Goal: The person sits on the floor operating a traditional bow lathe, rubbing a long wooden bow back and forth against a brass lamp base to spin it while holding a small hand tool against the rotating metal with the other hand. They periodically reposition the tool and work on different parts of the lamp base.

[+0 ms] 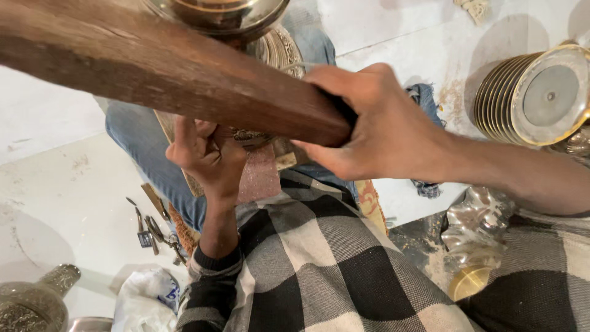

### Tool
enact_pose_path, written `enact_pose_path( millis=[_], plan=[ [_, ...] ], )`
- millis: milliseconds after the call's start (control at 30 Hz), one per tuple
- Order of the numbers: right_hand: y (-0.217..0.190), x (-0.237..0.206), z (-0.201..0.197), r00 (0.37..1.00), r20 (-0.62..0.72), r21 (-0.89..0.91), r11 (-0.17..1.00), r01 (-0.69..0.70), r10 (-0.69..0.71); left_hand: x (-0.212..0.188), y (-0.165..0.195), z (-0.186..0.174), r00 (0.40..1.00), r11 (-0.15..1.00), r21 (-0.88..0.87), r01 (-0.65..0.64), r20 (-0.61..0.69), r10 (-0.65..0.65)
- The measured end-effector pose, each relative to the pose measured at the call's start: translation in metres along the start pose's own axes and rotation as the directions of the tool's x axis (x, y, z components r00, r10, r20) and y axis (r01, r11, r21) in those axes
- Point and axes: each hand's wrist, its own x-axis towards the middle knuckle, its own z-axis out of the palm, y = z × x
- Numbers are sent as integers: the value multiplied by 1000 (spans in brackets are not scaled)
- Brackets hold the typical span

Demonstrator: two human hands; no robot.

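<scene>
A wooden mallet (166,74) is gripped at centre by the right hand (375,123), its length running to upper left; the left hand (203,154) is curled on an engraved piece (249,135) below.

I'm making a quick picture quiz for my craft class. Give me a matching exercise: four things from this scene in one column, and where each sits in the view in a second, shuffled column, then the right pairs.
Things:
1. wooden stick
2. stack of metal plates
3. small hand tools
4. white plastic bag

Places:
A. lying on the floor beside the left knee
B. bottom left, next to a brass pot
C. in the grip of the right hand, running to the upper left
D. on edge at the far right

Pairs: 1-C, 2-D, 3-A, 4-B
</scene>
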Motion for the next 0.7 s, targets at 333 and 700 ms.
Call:
enact_pose_path(
  millis=[333,700],
  plan=[
    [-18,4,-32,982,152,-477,879,-28,114,-10,-21,5,990,991,-5,-136,34,136],
    [-31,19,-34,927,253,-727,686,-7,277,-10,-11,3,984,976,139,-165,92,153]
  ],
)
